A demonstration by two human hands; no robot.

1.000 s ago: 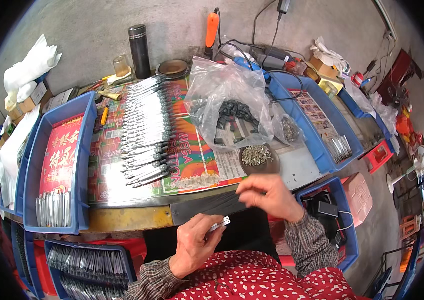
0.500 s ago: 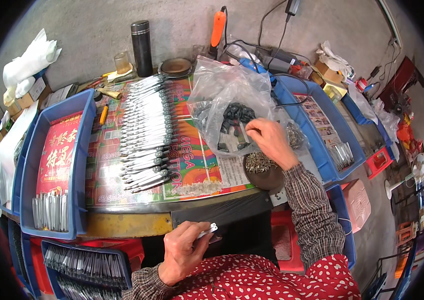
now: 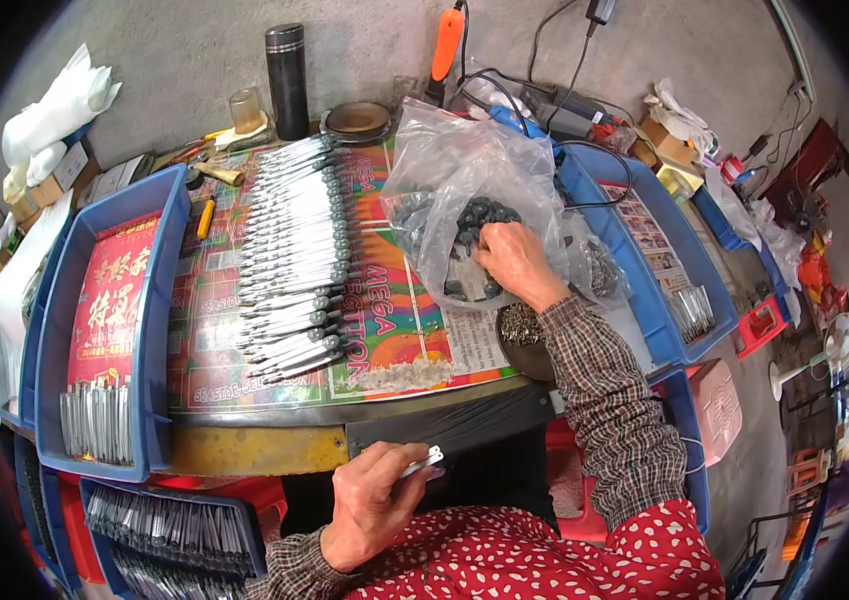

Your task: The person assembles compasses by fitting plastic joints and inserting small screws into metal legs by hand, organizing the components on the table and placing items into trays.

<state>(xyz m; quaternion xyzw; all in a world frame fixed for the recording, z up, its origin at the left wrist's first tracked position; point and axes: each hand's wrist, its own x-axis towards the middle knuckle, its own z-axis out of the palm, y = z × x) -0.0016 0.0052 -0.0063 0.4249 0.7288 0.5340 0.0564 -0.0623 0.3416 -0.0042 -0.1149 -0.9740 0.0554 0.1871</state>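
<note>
My left hand (image 3: pixel 369 505) is near my lap, below the table's front edge, and grips a small silver metal piece (image 3: pixel 422 463). My right hand (image 3: pixel 516 262) reaches forward into a clear plastic bag (image 3: pixel 464 190) and its fingers rest on the small dark round parts (image 3: pixel 479 215) inside; whether it has pinched one I cannot tell. Between the two hands, a long column of silver metal pieces with dark ends (image 3: pixel 289 260) lies on a colourful printed sheet (image 3: pixel 389 315).
A blue tray (image 3: pixel 159 330) at the left holds a red card and upright silver pieces (image 3: pixel 94 420). Another blue tray (image 3: pixel 669 265) lies right. A dish of small screws (image 3: pixel 521 328) sits by my right wrist. A black flask (image 3: pixel 287 68), orange tool (image 3: pixel 446 42) and cables stand behind.
My right hand has travelled from the table's front edge forward into the plastic bag of dark parts. My left hand stays low, holding the silver piece.
</note>
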